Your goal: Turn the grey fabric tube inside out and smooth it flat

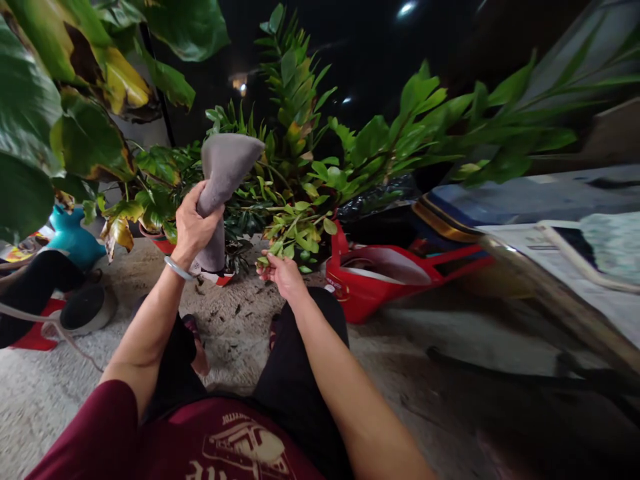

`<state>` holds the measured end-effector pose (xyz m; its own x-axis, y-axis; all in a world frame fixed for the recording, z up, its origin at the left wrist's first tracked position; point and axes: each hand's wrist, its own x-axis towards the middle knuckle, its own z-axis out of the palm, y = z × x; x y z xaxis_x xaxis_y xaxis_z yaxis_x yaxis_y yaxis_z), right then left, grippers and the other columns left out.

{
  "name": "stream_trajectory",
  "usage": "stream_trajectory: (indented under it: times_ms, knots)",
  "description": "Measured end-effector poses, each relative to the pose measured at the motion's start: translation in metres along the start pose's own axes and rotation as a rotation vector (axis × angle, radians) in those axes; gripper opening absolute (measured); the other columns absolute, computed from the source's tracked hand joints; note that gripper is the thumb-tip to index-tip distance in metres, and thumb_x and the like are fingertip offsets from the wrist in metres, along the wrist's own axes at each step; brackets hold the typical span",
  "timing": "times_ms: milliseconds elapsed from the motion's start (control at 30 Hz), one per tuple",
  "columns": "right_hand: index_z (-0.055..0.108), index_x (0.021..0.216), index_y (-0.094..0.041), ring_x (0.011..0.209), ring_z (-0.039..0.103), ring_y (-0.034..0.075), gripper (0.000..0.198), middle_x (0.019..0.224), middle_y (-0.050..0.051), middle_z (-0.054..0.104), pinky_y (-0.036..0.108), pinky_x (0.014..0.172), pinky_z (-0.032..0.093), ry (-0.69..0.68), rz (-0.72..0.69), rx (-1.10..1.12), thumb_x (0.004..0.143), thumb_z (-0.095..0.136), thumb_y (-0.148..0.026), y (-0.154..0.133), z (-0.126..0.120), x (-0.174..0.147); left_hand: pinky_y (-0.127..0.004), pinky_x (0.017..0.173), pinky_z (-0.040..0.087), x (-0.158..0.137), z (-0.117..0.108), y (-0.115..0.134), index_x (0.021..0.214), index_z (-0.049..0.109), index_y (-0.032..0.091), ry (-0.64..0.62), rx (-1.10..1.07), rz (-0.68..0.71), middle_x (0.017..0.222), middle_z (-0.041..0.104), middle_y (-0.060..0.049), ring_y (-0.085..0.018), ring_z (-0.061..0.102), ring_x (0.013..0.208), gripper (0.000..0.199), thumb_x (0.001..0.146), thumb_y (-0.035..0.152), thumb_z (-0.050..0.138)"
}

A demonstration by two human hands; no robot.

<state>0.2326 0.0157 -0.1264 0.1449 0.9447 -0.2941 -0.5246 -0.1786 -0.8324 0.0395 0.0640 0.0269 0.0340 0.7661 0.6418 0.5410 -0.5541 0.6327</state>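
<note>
Maroon shirt fabric (165,440) and dark trousers (300,373) are filling the bottom of the view, with both bare forearms reaching forward toward the leafy potted plant (295,160). Left of that plant, the left hand (193,227) is closing firmly around the middle of a grey cloth (223,180), which is standing up above the fist and flopping over at its top. Judging by that droop, the cloth is soft, light and limp, so gripping it bunched at the middle, as now, looks the surest hold; loose ends would likely sag. In front of the plant, the right hand (283,273) is pinching 1 low leafy sprig (295,237) between curled fingers; the leaflets look thin and easily torn, so the stem seems the safer place to hold. Right of the plant, a red container (370,280) is resting on the pale floor (235,333). Left of the plant, a teal object (75,237) is sitting.
</note>
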Motion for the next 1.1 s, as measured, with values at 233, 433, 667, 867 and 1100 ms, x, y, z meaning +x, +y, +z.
stream_trajectory:
  times_ms: [233,433,667,867,1100]
  knots:
    - [0.066,0.079,-0.02,0.05,0.066,0.019,0.012,0.054,-0.002,0.065,0.025,0.041,0.05,0.019,0.013,0.0,0.074,0.072,-0.03,0.007,0.013,0.007,-0.045,0.104,0.053,-0.088,-0.009,-0.036,0.122,0.071,0.02,-0.551,0.181,-0.279,0.117,0.076,-0.007,-0.03,0.07,0.11,0.051,0.071,0.022,0.072]
    - [0.069,0.082,-0.019,0.05,0.065,0.016,0.018,0.06,0.002,0.07,0.023,0.041,0.05,-0.027,0.027,0.02,0.076,0.075,-0.035,0.006,0.023,0.011,-0.043,0.105,0.053,-0.063,-0.04,-0.009,0.122,0.071,0.02,-0.201,0.05,-0.176,0.12,0.075,-0.006,-0.029,0.069,0.112,0.051,0.072,0.026,0.074]
    - [0.068,0.088,-0.02,0.061,0.071,0.017,0.018,0.074,0.002,0.075,0.025,0.048,0.056,-0.1,0.106,0.081,0.084,0.07,-0.037,0.004,0.056,0.026,-0.046,0.108,0.05,-0.028,-0.019,-0.023,0.125,0.066,0.02,-0.079,0.138,-0.12,0.124,0.071,-0.008,-0.027,0.066,0.117,0.05,0.076,0.026,0.07]
    - [0.065,0.088,-0.022,0.052,0.065,0.015,0.02,0.065,-0.004,0.07,0.026,0.045,0.055,-0.168,0.115,0.062,0.077,0.077,-0.034,0.009,0.078,0.043,-0.049,0.095,0.058,-0.11,-0.042,-0.043,0.111,0.073,0.024,-0.341,0.079,-0.306,0.102,0.077,-0.001,-0.032,0.072,0.098,0.039,0.072,0.024,0.074]
    - [0.062,0.082,-0.019,0.044,0.059,0.008,0.025,0.06,-0.004,0.07,0.02,0.047,0.056,-0.114,0.056,0.131,0.071,0.085,-0.019,0.015,0.079,0.043,-0.041,0.1,0.055,-0.046,-0.083,-0.016,0.117,0.071,0.015,0.117,0.135,-0.196,0.111,0.075,-0.005,-0.026,0.069,0.105,0.048,0.071,0.028,0.073]
